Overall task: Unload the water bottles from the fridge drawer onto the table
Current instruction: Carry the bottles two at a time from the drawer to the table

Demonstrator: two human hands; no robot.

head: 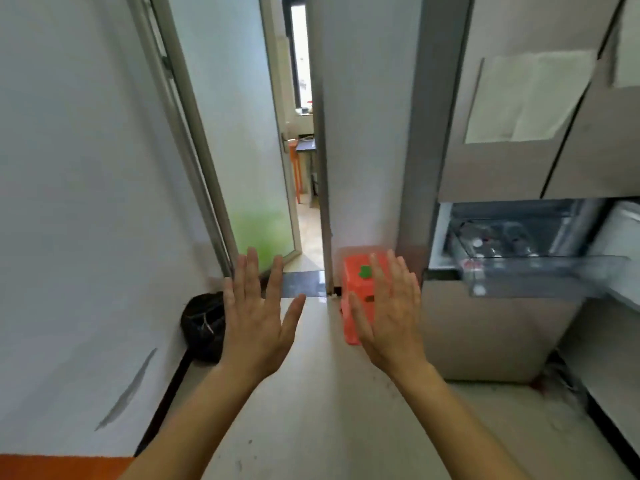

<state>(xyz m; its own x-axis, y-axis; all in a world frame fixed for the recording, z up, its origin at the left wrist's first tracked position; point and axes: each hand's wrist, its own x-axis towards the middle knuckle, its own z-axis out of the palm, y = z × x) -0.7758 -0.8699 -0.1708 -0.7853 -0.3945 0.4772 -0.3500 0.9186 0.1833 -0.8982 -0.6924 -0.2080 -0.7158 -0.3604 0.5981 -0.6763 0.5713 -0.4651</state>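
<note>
A grey fridge stands at the right with its clear plastic drawer pulled out. Several water bottles lie inside the drawer, blurred, with pale caps showing. My left hand and my right hand are raised in front of me over the floor, palms away, fingers spread, holding nothing. Both hands are well left of the drawer and touch nothing. An orange edge shows at the bottom left corner; I cannot tell what it belongs to.
An orange plastic stool stands on the floor beside the fridge, partly behind my right hand. A black bag sits against the left wall. A glass door stands open onto a narrow passage ahead. A white counter edge runs along the right.
</note>
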